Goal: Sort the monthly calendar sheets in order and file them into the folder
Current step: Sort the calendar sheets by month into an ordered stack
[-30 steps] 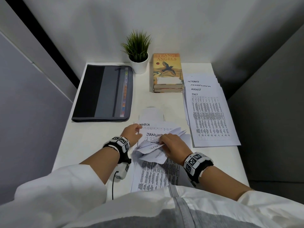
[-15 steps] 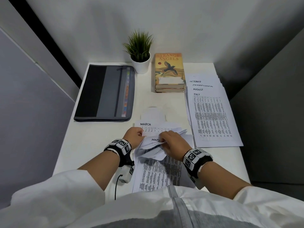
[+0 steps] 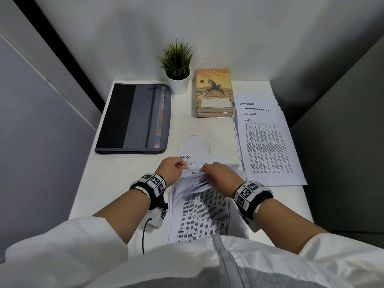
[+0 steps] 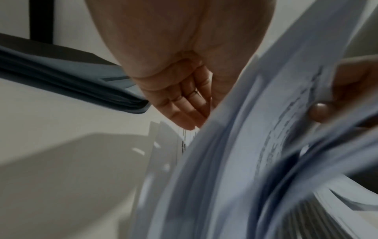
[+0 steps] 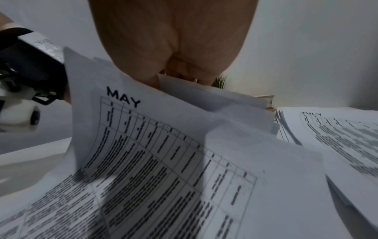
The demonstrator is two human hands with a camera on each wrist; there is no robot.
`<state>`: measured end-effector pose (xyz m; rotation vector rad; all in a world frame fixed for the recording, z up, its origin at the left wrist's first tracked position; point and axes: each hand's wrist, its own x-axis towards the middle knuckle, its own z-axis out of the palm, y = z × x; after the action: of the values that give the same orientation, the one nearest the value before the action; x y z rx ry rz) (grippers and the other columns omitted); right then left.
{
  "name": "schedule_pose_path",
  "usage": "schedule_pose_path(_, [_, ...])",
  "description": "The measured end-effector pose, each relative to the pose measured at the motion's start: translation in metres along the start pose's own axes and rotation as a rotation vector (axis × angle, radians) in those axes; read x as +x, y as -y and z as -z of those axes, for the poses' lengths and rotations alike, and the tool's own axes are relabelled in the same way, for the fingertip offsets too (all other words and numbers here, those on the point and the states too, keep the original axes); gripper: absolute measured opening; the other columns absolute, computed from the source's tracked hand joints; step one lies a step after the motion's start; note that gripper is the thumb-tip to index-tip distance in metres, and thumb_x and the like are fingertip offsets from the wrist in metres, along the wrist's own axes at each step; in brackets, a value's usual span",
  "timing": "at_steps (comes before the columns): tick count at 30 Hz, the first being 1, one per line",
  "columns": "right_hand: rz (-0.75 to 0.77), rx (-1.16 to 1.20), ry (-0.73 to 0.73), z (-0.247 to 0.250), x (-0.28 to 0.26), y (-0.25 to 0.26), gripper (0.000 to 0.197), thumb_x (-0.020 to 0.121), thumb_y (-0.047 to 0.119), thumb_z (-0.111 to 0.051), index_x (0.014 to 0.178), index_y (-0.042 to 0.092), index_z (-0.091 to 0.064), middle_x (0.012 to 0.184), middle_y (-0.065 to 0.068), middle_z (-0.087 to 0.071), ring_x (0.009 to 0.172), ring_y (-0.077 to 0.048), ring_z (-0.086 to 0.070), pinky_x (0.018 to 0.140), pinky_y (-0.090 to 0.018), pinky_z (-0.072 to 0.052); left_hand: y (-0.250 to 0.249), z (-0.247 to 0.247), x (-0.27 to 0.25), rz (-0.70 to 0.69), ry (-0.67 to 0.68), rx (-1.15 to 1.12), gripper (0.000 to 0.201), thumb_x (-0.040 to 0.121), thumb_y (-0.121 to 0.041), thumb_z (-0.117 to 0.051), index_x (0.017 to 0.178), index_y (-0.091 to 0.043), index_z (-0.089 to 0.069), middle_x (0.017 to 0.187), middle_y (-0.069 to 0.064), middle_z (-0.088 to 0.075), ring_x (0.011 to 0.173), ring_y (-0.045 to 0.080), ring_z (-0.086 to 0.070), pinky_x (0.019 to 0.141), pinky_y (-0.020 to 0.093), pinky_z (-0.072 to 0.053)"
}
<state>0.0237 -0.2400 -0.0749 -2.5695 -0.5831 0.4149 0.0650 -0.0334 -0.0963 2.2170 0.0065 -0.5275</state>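
Observation:
Near the table's front, a loose stack of calendar sheets (image 3: 203, 210) lies in front of me, its far ends lifted and fanned. My left hand (image 3: 173, 168) pinches the lifted sheets at their left top corner, and my right hand (image 3: 220, 173) grips their top edge from the right. The MAY sheet (image 5: 143, 137) faces up under my right hand (image 5: 174, 48), with JUNE just below it. A MARCH sheet (image 3: 193, 157) lies flat beyond the hands. The dark grey folder (image 3: 133, 119) lies shut at the back left. My left hand's fingers (image 4: 184, 100) reach behind the paper.
A second fanned pile (image 3: 268, 146) on the right shows OCTOBER, SEPTEMBER, AUGUST and JULY headings. A potted plant (image 3: 177, 65) and a stack of books (image 3: 214, 92) stand at the back against the wall. Grey partitions close in both sides of the white table (image 3: 116, 183).
The JANUARY sheet that showed between my hands is now covered. Both hands have drawn closer together on the lifted sheets, and MAY has come to the top.

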Motion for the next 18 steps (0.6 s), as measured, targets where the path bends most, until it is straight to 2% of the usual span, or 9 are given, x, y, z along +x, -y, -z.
schedule_pose_path(2, [-0.022, -0.006, 0.026, 0.004, 0.003, 0.001, 0.028, 0.081, 0.001, -0.054, 0.104, 0.017, -0.056, 0.091, -0.004, -0.059, 0.088, -0.023, -0.054, 0.069, -0.032, -0.042, -0.009, 0.005, -0.006, -0.039, -0.007, -0.028, 0.026, 0.086, 0.002, -0.054, 0.077, -0.017, -0.068, 0.084, 0.005, -0.068, 0.072, 0.014, -0.054, 0.071, 0.025, -0.045])
schedule_pose_path(5, [-0.050, 0.000, 0.052, 0.007, 0.002, 0.001, 0.041, 0.077, -0.005, -0.053, 0.112, 0.017, -0.056, 0.097, -0.005, -0.059, 0.089, -0.021, -0.054, 0.075, -0.032, -0.046, -0.021, 0.021, -0.016, -0.147, -0.139, -0.139, 0.014, 0.087, -0.013, -0.064, 0.076, -0.020, -0.064, 0.076, -0.005, -0.062, 0.067, 0.003, -0.050, 0.067, 0.013, -0.043])
schedule_pose_path(7, [-0.061, 0.008, 0.044, 0.008, 0.001, 0.001, 0.035, 0.081, -0.004, -0.055, 0.109, 0.016, -0.058, 0.097, -0.004, -0.060, 0.089, -0.021, -0.056, 0.075, -0.033, -0.048, -0.028, 0.033, -0.020, -0.198, -0.259, -0.202, 0.010, 0.088, -0.019, -0.064, 0.078, -0.020, -0.063, 0.076, -0.011, -0.060, 0.066, -0.003, -0.050, 0.064, 0.007, -0.042])
schedule_pose_path(9, [-0.060, 0.068, 0.002, 0.009, 0.001, 0.003, 0.014, 0.088, 0.004, -0.058, 0.099, 0.014, -0.060, 0.092, -0.001, -0.063, 0.086, -0.018, -0.060, 0.074, -0.033, -0.050, -0.035, 0.042, -0.024, -0.221, -0.313, -0.219, 0.010, 0.090, -0.020, -0.063, 0.080, -0.021, -0.063, 0.076, -0.015, -0.059, 0.067, -0.006, -0.050, 0.064, 0.004, -0.040])
schedule_pose_path(10, [-0.055, 0.099, -0.021, 0.012, 0.002, 0.005, 0.005, 0.091, 0.011, -0.058, 0.095, 0.012, -0.061, 0.090, 0.000, -0.063, 0.084, -0.017, -0.060, 0.072, -0.031, -0.049, -0.037, 0.045, -0.025, -0.232, -0.308, -0.202, 0.011, 0.090, -0.019, -0.063, 0.080, -0.023, -0.064, 0.077, -0.016, -0.060, 0.067, -0.007, -0.051, 0.065, 0.004, -0.040])
schedule_pose_path(13, [-0.012, 0.119, -0.091, 0.023, 0.005, 0.012, 0.014, 0.092, 0.018, -0.059, 0.095, 0.005, -0.062, 0.093, -0.003, -0.060, 0.082, -0.018, -0.056, 0.075, -0.027, -0.045, -0.041, 0.050, -0.029, -0.242, -0.220, -0.116, 0.017, 0.089, -0.017, -0.065, 0.078, -0.031, -0.065, 0.080, -0.013, -0.066, 0.070, -0.007, -0.055, 0.068, 0.006, -0.041])
schedule_pose_path(16, [0.038, 0.114, -0.161, 0.039, 0.004, 0.023, 0.008, 0.089, 0.013, -0.061, 0.094, 0.006, -0.062, 0.113, -0.005, -0.057, 0.101, -0.018, -0.053, 0.090, -0.025, -0.044, -0.043, 0.053, -0.035, -0.246, -0.174, -0.082, 0.016, 0.087, -0.018, -0.068, 0.075, -0.030, -0.067, 0.079, -0.010, -0.069, 0.070, -0.004, -0.058, 0.069, 0.013, -0.044])
schedule_pose_path(17, [0.047, 0.120, -0.179, 0.044, 0.003, 0.026, 0.003, 0.088, 0.012, -0.062, 0.090, 0.010, -0.061, 0.122, -0.005, -0.053, 0.111, -0.018, -0.049, 0.096, -0.026, -0.040, -0.045, 0.054, -0.037, -0.253, -0.171, -0.085, 0.016, 0.086, -0.018, -0.069, 0.074, -0.028, -0.067, 0.079, -0.010, -0.070, 0.071, -0.003, -0.059, 0.070, 0.015, -0.044])
schedule_pose_path(18, [0.051, 0.124, -0.207, 0.049, 0.002, 0.030, 0.006, 0.087, 0.010, -0.064, 0.087, 0.014, -0.059, 0.131, -0.004, -0.049, 0.119, -0.018, -0.043, 0.100, -0.027, -0.035, -0.048, 0.055, -0.039, -0.259, -0.167, -0.088, 0.015, 0.086, -0.018, -0.069, 0.074, -0.028, -0.066, 0.080, -0.009, -0.070, 0.072, -0.003, -0.060, 0.070, 0.015, -0.044])
